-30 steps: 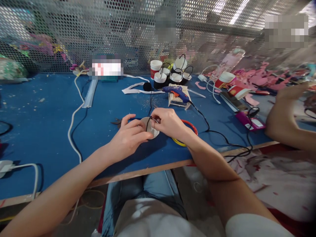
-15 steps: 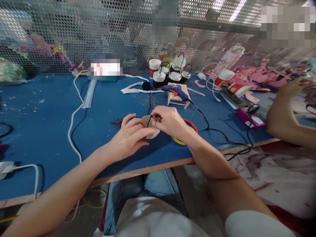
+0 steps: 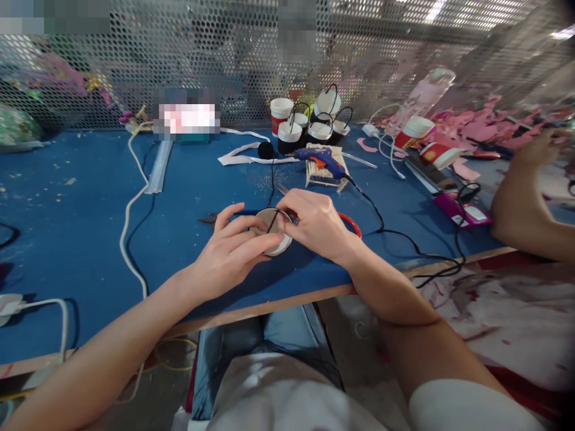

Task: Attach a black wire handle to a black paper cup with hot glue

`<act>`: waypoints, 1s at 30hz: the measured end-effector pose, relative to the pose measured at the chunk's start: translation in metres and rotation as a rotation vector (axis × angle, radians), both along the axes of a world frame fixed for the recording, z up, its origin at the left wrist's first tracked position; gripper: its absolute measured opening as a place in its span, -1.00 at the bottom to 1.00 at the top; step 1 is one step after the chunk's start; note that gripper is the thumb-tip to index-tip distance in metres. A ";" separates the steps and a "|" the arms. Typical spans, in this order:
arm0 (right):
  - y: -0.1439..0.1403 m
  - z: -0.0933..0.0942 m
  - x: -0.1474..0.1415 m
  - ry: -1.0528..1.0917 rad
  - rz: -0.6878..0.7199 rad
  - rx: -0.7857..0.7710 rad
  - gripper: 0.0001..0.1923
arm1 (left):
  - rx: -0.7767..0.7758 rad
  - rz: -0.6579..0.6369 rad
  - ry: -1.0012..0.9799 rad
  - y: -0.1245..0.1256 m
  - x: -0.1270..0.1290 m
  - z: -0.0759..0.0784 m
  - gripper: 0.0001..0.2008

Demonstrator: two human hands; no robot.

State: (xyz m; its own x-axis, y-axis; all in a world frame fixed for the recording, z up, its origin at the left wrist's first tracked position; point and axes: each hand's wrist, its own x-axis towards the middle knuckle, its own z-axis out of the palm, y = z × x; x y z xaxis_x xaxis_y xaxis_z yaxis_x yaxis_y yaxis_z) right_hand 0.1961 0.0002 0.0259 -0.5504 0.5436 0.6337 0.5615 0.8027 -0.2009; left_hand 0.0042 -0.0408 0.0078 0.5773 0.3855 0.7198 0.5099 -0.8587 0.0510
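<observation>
My left hand (image 3: pixel 231 248) grips a small round white cup (image 3: pixel 274 236) from the left, its open mouth facing me, just above the blue table (image 3: pixel 81 239). My right hand (image 3: pixel 317 224) pinches a thin black cord (image 3: pixel 272 220) at the cup's rim; the cord runs up the table to a black spool (image 3: pixel 265 150). A red and yellow ring (image 3: pixel 353 221) lies under my right wrist, mostly hidden.
A blue glue gun (image 3: pixel 321 158) rests on a stick rack behind my hands, its black cable trailing right. Several finished black-and-white cups (image 3: pixel 309 123) stand at the back. Another person's arm (image 3: pixel 523 197) rests at the right, among pink scraps. White cable (image 3: pixel 130 221) runs down the left.
The view has shifted slightly. My hands keep hold of the cup and cord, with small finger movements at the rim. The other person's hand at the right has moved a little.
</observation>
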 end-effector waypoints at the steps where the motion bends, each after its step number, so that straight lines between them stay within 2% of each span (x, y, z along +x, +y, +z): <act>1: 0.000 0.000 0.000 0.003 -0.003 0.002 -0.90 | 0.004 -0.001 0.001 0.000 0.000 0.000 -0.77; 10: 0.000 0.003 0.004 0.050 -0.034 -0.013 -0.89 | -0.006 -0.025 0.034 -0.001 -0.001 0.000 -0.65; 16: -0.002 0.003 0.004 0.060 -0.017 -0.045 -0.89 | 0.007 -0.021 -0.024 -0.002 0.000 0.001 -0.68; 30: -0.001 0.003 0.001 0.070 0.005 -0.267 -0.93 | -0.089 -0.012 -0.041 0.001 -0.004 -0.001 -0.63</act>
State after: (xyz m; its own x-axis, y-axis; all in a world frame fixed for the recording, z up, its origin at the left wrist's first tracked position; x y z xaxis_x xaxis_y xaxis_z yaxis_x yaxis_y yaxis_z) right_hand 0.1972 -0.0003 0.0290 -0.5132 0.6938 0.5052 0.5352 0.7189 -0.4436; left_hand 0.0000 -0.0398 0.0070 0.5532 0.4423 0.7059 0.4958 -0.8558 0.1477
